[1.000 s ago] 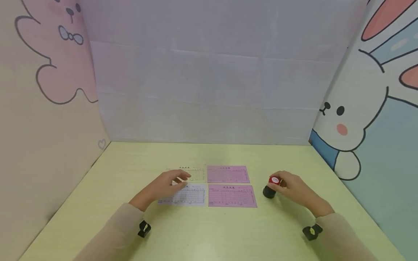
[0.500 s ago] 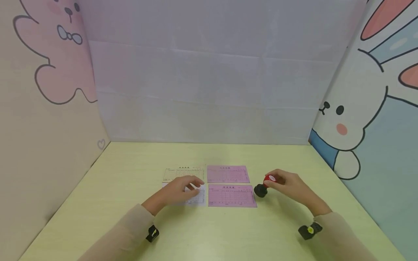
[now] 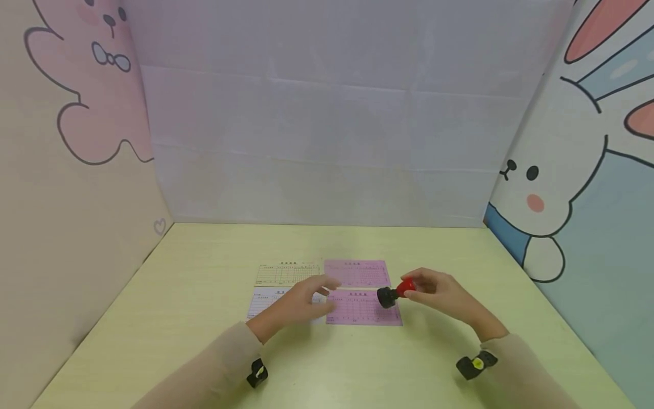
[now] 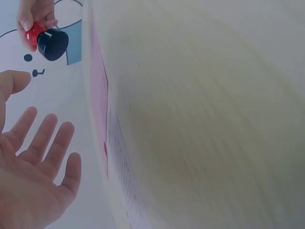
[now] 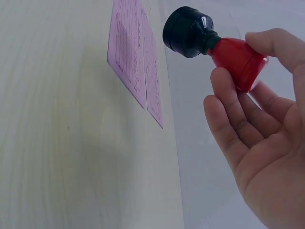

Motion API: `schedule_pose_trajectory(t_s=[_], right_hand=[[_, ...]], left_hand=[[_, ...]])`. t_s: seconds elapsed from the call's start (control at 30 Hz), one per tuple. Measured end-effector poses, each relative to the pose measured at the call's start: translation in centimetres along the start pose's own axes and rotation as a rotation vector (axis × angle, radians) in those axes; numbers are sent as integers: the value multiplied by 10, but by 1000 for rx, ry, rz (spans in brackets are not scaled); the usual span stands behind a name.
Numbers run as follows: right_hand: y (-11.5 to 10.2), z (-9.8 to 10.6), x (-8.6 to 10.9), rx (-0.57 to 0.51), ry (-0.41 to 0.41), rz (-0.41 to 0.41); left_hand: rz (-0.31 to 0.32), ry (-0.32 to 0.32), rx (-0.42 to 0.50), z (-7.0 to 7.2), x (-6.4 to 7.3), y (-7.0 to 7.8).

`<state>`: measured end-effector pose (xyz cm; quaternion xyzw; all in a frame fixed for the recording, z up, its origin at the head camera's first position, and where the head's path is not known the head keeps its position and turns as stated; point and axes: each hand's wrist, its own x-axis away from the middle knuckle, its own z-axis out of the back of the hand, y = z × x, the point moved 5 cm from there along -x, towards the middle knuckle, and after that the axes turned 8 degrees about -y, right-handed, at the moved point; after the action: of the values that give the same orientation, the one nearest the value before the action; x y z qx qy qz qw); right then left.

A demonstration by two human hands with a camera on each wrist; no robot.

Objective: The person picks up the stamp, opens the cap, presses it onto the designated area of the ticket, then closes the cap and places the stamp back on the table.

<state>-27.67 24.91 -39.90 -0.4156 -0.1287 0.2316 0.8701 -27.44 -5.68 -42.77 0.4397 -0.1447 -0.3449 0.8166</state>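
Note:
My right hand pinches the red handle of a stamp between thumb and fingers. The stamp is tilted, its black round base pointing left, held above the near pink form. In the right wrist view the thumb and fingertips press the red handle, and the black base is free. My left hand hovers over the white form and the pink form's left edge, holding nothing. Its fingers are spread and relaxed in the left wrist view, apart from the stamp.
A yellow form and a second pink form lie behind the near two on the pale table. A pale cloth hangs behind. Walls with cartoon drawings stand at left and right.
The right hand has carried the stamp leftward from beside the pink forms to above the near one, tilting its base left. The left hand has moved right, uncovering the yellow form.

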Motion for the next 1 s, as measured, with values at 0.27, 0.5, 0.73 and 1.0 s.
schedule_pose_trajectory(t_s=[0.27, 0.5, 0.73, 1.0], right_hand=[[-5, -13, -6, -130, -87, 42], [-9, -24, -9, -204, -155, 71], [-10, -33, -12, -249, -172, 83], [-13, -41, -17, -310, -176, 115]], left_hand=[[13, 44, 96, -15, -8, 6], [-13, 67, 226, -25, -16, 10], [-5, 84, 312, -30, -20, 16], [-14, 121, 345, -31, -21, 18]])
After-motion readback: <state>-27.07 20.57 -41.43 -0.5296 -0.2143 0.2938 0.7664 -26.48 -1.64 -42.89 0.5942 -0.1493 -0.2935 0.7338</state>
